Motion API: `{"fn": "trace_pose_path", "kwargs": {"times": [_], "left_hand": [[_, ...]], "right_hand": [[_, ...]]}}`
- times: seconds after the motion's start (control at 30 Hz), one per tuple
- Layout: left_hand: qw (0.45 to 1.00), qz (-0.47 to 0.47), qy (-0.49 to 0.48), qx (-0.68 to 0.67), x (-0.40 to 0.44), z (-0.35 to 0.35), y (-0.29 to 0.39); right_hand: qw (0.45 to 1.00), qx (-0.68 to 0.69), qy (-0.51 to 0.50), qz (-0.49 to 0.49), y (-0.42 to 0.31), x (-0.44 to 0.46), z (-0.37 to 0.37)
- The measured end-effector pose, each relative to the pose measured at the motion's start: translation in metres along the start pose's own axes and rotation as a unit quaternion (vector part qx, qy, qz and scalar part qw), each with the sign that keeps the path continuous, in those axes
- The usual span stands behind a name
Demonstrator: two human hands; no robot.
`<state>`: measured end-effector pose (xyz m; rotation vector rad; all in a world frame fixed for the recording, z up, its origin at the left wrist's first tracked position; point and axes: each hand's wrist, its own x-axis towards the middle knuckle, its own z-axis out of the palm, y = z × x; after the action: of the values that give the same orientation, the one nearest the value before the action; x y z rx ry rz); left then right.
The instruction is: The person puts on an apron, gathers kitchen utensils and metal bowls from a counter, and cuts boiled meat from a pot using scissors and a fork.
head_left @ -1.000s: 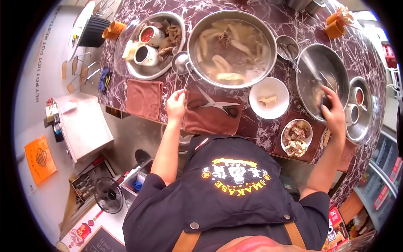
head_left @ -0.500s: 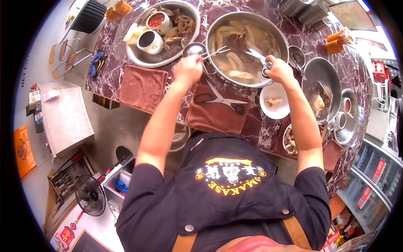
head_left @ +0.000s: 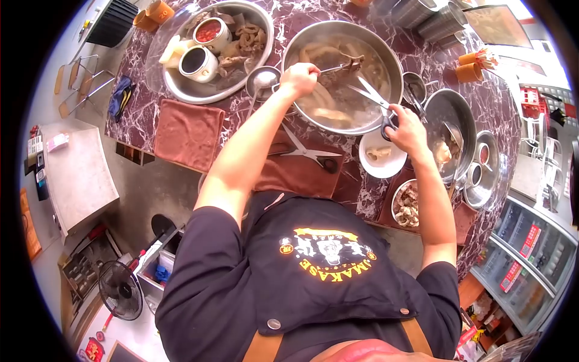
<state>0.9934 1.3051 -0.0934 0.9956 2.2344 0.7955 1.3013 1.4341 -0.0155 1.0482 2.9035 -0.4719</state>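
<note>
Over the left rim of the large soup pot (head_left: 288,54), my left hand (head_left: 300,80) is closed on a metal fork (head_left: 333,69). The fork's far end meets a dark brown piece of meat (head_left: 354,61) above the broth. My right hand (head_left: 407,128) grips scissors (head_left: 375,98), whose blades are apart and point into the pot near the meat. Pale long pieces (head_left: 329,113) lie in the broth. Below the pot, a white bowl (head_left: 386,168) holds a pale piece, and a second pair of scissors (head_left: 309,152) lies open on a brown cloth (head_left: 295,178).
A large tray (head_left: 175,87) with meat and two sauce cups stands at the left, beside a ladle (head_left: 263,81) and a folded brown cloth (head_left: 188,134). To the right are a deep steel pan (head_left: 464,111), a smaller tray (head_left: 494,175) and a bowl of cut meat (head_left: 405,205).
My left hand has moved right over the pot, and the fork now reaches the meat, which is lifted. My right hand, which took up scissors within the last second, has moved slightly down.
</note>
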Motion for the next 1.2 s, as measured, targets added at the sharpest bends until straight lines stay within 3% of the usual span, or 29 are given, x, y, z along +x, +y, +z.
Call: {"fn": "trace_pose_path", "kwargs": {"times": [0.1,0.23,0.57,0.73,0.8,1.0,1.2], "left_hand": [[0.993,0.104,0.001,-0.058,-0.003,-0.002,-0.009],[0.981,0.153,-0.027,-0.113,-0.001,-0.002,-0.02],[0.987,0.128,0.035,-0.088,-0.033,0.007,0.0],[0.978,0.169,-0.012,-0.122,-0.021,0.003,-0.009],[0.979,0.169,-0.026,-0.111,-0.019,-0.001,-0.006],[0.977,0.171,-0.021,-0.123,-0.011,-0.005,-0.012],[0.959,0.108,-0.04,-0.26,-0.003,-0.003,-0.021]], "right_hand": [[0.998,-0.046,-0.013,-0.038,0.009,0.004,-0.022],[0.991,-0.075,-0.023,-0.111,0.02,0.025,-0.031],[0.994,-0.057,-0.046,-0.075,0.01,0.03,-0.009],[0.996,-0.055,-0.057,-0.035,-0.001,0.022,-0.008],[0.994,-0.075,-0.028,-0.08,-0.001,0.03,-0.001],[0.991,-0.086,-0.047,-0.092,0.007,0.037,-0.006],[0.994,-0.061,-0.078,-0.048,0.018,0.028,-0.019]]}}
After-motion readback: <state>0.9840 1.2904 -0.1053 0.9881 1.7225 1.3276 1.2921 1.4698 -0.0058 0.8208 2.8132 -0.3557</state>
